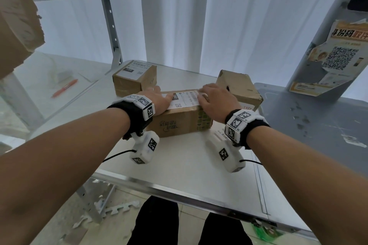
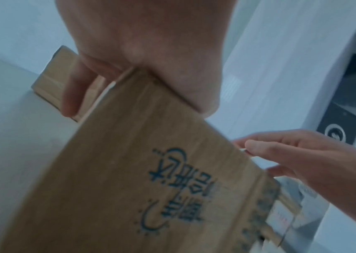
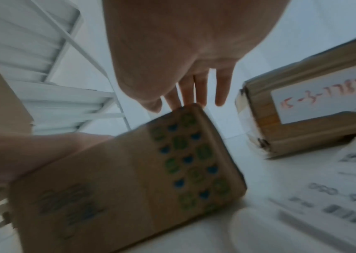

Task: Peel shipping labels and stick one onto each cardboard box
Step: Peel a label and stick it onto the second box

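Both hands flat, fingers spread: left hand (image 1: 159, 101) and right hand (image 1: 216, 100) press "150" label (image 1: 184, 100) onto near box (image 1: 179, 123).

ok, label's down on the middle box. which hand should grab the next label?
Right hand, probably: the loose labels lie on the table beside it, while the left hand sits across the box.

Brown box (image 1: 180, 123), blue print, green dots.

One box (image 1: 180, 119) sits before two boxes, left (image 1: 134, 78) and right (image 1: 238, 87).
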